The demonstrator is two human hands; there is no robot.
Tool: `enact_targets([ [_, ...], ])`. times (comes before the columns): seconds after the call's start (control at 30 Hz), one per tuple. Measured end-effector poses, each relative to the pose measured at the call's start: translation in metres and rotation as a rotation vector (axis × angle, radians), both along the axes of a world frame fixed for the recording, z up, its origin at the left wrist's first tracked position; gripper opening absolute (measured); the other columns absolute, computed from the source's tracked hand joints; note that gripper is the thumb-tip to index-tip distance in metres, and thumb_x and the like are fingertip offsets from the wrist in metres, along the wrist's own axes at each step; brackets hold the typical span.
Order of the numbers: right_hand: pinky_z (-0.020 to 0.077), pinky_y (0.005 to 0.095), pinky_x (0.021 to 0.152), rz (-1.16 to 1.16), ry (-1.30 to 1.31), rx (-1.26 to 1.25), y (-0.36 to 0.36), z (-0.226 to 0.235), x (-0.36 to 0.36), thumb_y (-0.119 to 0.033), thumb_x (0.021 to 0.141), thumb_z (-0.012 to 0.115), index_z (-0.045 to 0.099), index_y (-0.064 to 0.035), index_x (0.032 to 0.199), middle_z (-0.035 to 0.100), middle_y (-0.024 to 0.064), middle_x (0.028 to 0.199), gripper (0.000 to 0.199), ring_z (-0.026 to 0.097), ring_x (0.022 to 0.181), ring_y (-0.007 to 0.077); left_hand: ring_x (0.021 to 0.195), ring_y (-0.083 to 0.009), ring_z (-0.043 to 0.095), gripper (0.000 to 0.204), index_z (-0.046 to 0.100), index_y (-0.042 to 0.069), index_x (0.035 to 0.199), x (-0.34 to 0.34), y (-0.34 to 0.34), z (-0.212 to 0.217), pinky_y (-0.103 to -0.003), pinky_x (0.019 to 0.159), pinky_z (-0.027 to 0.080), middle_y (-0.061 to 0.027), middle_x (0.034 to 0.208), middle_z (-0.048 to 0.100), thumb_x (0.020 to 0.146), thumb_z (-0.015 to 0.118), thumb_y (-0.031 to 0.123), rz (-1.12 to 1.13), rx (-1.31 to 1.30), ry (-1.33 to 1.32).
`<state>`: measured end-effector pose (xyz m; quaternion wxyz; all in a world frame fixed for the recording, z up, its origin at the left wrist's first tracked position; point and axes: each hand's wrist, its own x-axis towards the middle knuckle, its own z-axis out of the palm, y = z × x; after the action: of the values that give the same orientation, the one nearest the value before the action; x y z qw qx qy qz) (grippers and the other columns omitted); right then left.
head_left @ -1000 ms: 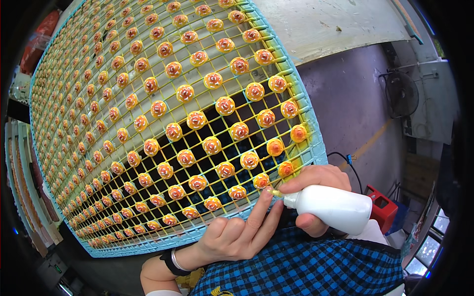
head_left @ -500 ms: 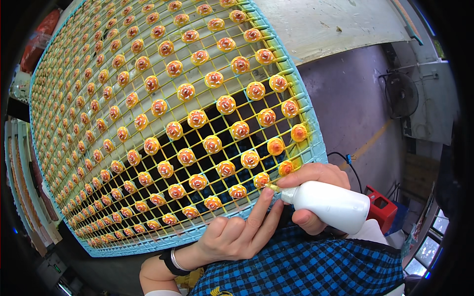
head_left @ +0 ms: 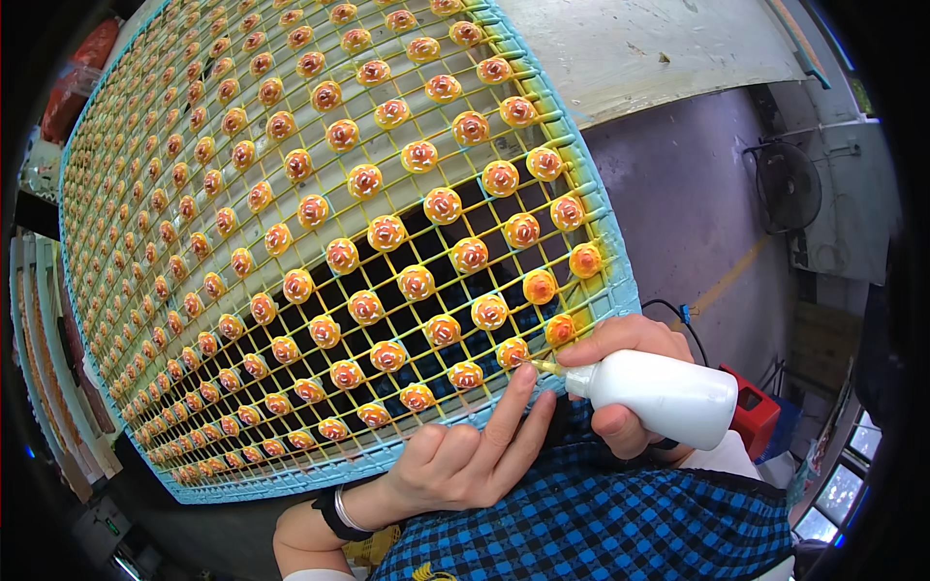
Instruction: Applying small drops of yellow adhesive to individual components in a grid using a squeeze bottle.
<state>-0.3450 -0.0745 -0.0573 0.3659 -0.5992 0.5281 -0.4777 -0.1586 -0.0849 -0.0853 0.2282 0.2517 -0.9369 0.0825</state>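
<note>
A large wire grid [head_left: 436, 290] with a light blue rim carries rows of small orange-and-yellow rose-shaped pieces, most marked with white strokes. My right hand [head_left: 625, 426] is closed around a white squeeze bottle [head_left: 668, 399], tilted with its thin nozzle pointing left. The nozzle tip is at a rose [head_left: 512, 352] near the grid's near right corner. Below that rose, my left hand [head_left: 475, 460] reaches over the blue rim, index and middle fingers stretched out, the index tip close to the nozzle. A rose [head_left: 560, 330] above the nozzle shows no white strokes.
A pale tabletop [head_left: 639, 58] lies beyond the grid at the upper right. A dark round fan [head_left: 787, 186] stands at the right, with a red plastic object [head_left: 754, 418] behind the bottle. Pale framed panels [head_left: 60, 358] lean at the far left.
My right hand has shifted the bottle slightly to the right, and more of the nozzle shows beside the rose. The left hand has stayed nearly still.
</note>
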Motion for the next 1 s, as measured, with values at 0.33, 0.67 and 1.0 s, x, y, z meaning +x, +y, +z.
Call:
enact_targets([
  [0.33, 0.0487, 0.0263, 0.05, 0.031, 0.097, -0.05, -0.0039, 0.001, -0.0011, -0.041, 0.077, 0.065, 0.062, -0.0014, 0.084, 0.061, 0.0057, 0.07, 0.04, 0.062, 0.057, 0.0189, 0.047, -0.0031, 0.02, 0.024, 0.066, 0.019, 0.1, 0.0002, 0.0006, -0.0018, -0.019, 0.045, 0.015, 0.0003, 0.107, 0.065, 0.083, 0.049, 0.018, 0.005, -0.015, 0.0],
  [0.67, 0.0486, 0.0267, 0.049, 0.054, 0.017, -0.022, -0.0027, -0.0004, -0.0033, -0.039, 0.077, 0.067, 0.062, -0.0016, 0.083, 0.063, 0.0055, 0.072, 0.039, 0.062, 0.057, 0.0196, 0.047, -0.0033, 0.02, 0.025, 0.066, 0.019, 0.101, 0.0009, 0.0003, -0.0007, -0.019, 0.045, 0.016, -0.0002, 0.107, 0.064, 0.083, 0.048, 0.019, -0.007, 0.006, 0.002],
  [1.0, 0.0484, 0.0264, 0.049, 0.066, 0.141, -0.132, -0.0052, -0.0028, -0.004, -0.039, 0.077, 0.067, 0.061, -0.0016, 0.083, 0.063, 0.0044, 0.069, 0.039, 0.062, 0.054, 0.0189, 0.047, -0.0033, 0.02, 0.025, 0.066, 0.019, 0.101, 0.0011, 0.0014, -0.0009, -0.019, 0.045, 0.016, -0.0001, 0.106, 0.065, 0.083, 0.049, 0.02, -0.004, 0.019, 0.0],
])
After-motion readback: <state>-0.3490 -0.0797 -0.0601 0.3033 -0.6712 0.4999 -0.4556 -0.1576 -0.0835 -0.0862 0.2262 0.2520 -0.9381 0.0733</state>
